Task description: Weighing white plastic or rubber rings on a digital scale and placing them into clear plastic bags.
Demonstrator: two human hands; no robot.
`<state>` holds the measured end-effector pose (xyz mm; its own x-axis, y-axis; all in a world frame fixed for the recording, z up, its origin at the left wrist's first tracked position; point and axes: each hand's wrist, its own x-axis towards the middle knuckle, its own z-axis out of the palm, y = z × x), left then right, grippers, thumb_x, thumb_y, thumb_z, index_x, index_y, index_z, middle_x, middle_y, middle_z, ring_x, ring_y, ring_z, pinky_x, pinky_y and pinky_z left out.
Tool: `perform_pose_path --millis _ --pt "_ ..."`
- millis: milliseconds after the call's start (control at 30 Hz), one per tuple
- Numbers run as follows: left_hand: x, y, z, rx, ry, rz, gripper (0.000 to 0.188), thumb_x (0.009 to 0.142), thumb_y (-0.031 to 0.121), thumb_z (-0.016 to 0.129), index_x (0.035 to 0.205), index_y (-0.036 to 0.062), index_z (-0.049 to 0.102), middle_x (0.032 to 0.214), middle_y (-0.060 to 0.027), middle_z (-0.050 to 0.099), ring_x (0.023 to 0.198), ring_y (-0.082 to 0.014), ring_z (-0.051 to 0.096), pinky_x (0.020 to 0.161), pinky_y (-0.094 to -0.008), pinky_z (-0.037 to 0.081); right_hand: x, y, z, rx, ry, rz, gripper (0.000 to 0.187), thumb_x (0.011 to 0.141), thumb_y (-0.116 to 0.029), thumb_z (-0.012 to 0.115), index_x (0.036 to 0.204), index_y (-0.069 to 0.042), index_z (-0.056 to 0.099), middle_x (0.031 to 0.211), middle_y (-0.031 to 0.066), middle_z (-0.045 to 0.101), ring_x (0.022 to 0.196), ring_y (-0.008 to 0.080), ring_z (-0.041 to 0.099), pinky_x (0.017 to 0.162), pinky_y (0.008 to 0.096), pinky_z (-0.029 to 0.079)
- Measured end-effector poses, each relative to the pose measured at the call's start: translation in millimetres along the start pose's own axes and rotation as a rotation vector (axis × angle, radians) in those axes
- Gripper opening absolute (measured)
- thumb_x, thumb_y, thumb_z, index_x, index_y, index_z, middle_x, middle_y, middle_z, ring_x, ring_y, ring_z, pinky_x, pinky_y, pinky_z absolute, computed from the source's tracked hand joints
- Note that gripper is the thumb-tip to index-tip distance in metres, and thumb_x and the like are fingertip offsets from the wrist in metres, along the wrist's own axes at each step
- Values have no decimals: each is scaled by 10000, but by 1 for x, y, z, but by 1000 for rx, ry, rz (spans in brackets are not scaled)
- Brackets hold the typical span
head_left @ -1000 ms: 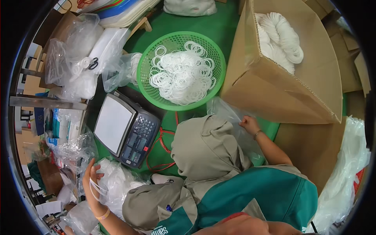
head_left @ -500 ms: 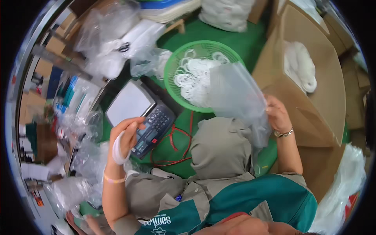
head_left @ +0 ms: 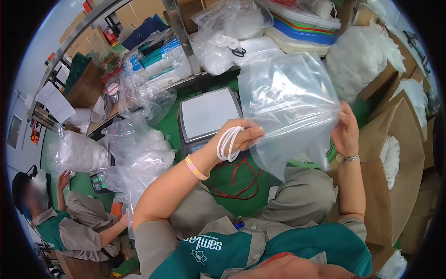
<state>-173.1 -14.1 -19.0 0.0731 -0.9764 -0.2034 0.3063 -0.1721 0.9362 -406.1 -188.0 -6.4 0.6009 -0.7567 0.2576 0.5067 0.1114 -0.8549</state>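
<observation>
A clear plastic bag (head_left: 288,93) is stretched between my two hands in front of me. My left hand (head_left: 239,135) pinches its left edge between thumb and fingers. Several white rings (head_left: 225,146) are looped around that hand near the wrist. The bag's right edge is gripped by my right hand (head_left: 346,128), its fingers partly hidden by the film. Behind the bag, the green basket (head_left: 331,152) shows only a piece of its rim. A weighing scale (head_left: 210,114) with a pale flat plate stands just beyond my left hand, its keypad mostly hidden by my arm.
An open cardboard box (head_left: 367,186) with a white bundle (head_left: 390,160) is at my right. Scissors (head_left: 239,52) lie on white plastic at the back. Stuffed plastic bags (head_left: 83,151) are at left, near a seated co-worker (head_left: 69,223). Red cord (head_left: 237,186) lies on the green floor.
My left hand has moved right from beside the scale and taken hold of the bag. The bag is now lifted and spread out, covering most of the basket. The view has swung left.
</observation>
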Motion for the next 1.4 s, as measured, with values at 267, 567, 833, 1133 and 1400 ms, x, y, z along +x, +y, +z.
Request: perform_pose_path --millis 267,567,833,1133,1400 --pt "-13 17 -47 393 309 39 381 811 335 581 543 78 495 508 64 387 452 -11 308 399 -190 225 -129 36 -137 -1354 123 149 249 781 -173 518 972 -19 475 870 50 541 820 176 508 737 304 424" --pt "-25 22 -43 445 212 33 254 826 277 539 710 55 492 585 10 469 434 -53 396 384 -200 303 -219 106 -180 -1111 -167 431 378 822 -225 452 1132 -10 480 1090 167 536 989 223 515 813 335 405" --pt "-13 -1 -8 953 299 164 242 750 149 612 690 -66 517 627 -207 563 572 -305 578 512 -377 439 -5 27 103 -878 -593 219 318 758 -215 614 995 -47 483 854 62 526 711 139 532 625 255 442" --pt "-38 14 -24 720 238 155 155 647 -37 544 792 -18 493 685 -83 559 589 -121 547 526 -249 437 17 84 142 -766 -880 176 194 728 -63 545 910 -39 480 791 146 558 708 246 586 634 319 456" --pt "-40 5 -36 181 81 -8 436 905 428 321 953 23 476 862 -62 516 683 -115 503 672 -270 471 19 108 126 -228 -520 652 241 773 -38 503 1007 -66 454 730 -8 522 507 36 432 422 203 334"
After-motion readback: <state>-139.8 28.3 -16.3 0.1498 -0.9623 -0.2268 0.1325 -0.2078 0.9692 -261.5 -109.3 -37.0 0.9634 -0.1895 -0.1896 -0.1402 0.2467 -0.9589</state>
